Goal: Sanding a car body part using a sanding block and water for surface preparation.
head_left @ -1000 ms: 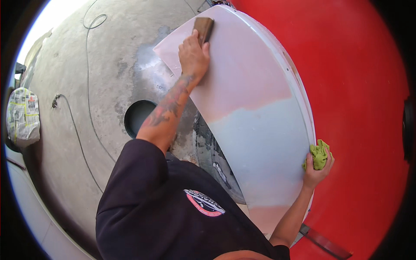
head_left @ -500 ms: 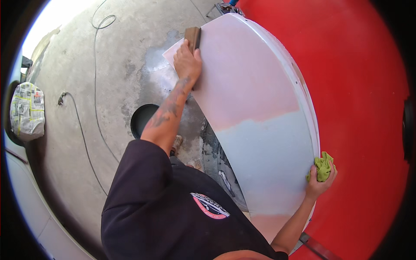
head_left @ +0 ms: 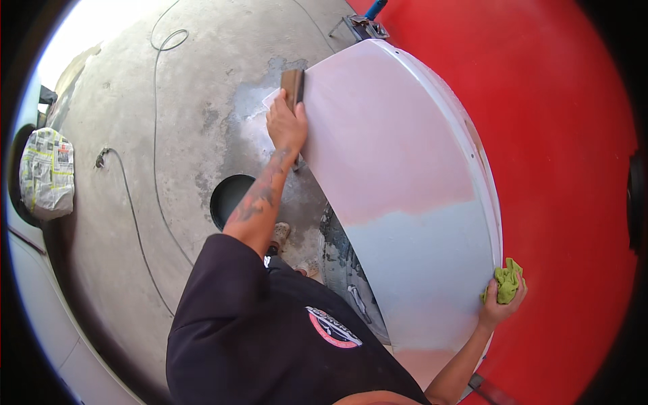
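My left hand [head_left: 287, 127] is closed round a long brown sanding block [head_left: 292, 84] with a dark edge. The block lies along the far left part of a large curved panel [head_left: 398, 142], coated pale pink with a pale blue band across it. At the panel's right edge, my right hand [head_left: 498, 307] grips a crumpled green cloth [head_left: 509, 281]. Some of its fingers are hidden behind the cloth. The block's underside is out of sight.
A dark round tub [head_left: 229, 196] sits on the concrete floor left of the panel. Cables [head_left: 156, 135] trail across the floor. A red surface [head_left: 567, 169] fills the right side. Paper covers a rounded part [head_left: 47, 175] of a pale vehicle at far left.
My left hand has slid the sanding block a little leftward and nearer along the panel. The whole view has shifted slightly. My right hand keeps its place with the cloth at the edge.
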The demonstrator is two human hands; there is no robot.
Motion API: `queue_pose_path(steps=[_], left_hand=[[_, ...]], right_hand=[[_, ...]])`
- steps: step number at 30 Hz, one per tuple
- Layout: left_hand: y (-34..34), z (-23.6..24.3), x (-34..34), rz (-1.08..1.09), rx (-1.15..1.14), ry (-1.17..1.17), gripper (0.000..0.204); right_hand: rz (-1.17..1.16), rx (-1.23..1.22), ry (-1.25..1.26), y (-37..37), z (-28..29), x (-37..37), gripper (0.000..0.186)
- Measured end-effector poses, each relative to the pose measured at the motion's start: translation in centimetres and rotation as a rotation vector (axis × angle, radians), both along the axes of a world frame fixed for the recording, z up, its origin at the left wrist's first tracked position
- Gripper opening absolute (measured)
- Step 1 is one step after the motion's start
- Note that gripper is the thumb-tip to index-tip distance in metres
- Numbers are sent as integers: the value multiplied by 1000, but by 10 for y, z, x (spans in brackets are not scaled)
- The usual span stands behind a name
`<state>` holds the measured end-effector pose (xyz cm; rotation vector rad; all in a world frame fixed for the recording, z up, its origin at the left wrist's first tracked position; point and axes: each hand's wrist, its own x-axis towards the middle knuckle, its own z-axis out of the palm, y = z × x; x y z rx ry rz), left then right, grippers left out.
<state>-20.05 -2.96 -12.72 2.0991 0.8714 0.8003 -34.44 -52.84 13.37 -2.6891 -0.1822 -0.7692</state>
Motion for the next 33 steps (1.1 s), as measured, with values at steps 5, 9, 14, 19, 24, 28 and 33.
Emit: queue_pose_path(steps=[5,9,14,19,24,28,33], left_hand=[[-49,15,-65,-365,71,-183,54],[49,12,-9,-4,-151,135,53],[28,-18,-12,42,-100,45,54],[-52,6,-56,-236,137,-126,66],[49,-18,4,41,-72,112,56],[1,-1,9,44,-81,84,58],[-66,38,-43,-368,135,-161,68]], right_hand=[[-5,-32,-12,-9,0,-2,54],[21,7,-27,-11,0,1,54],[61,63,-21,-23,-14,3,54],[252,25,-34,28,21,-2,51],[308,-58,-105,39,21,7,46],[204,-130,-117,39,20,3,46],[252,-53,-47,41,29,1,46]])
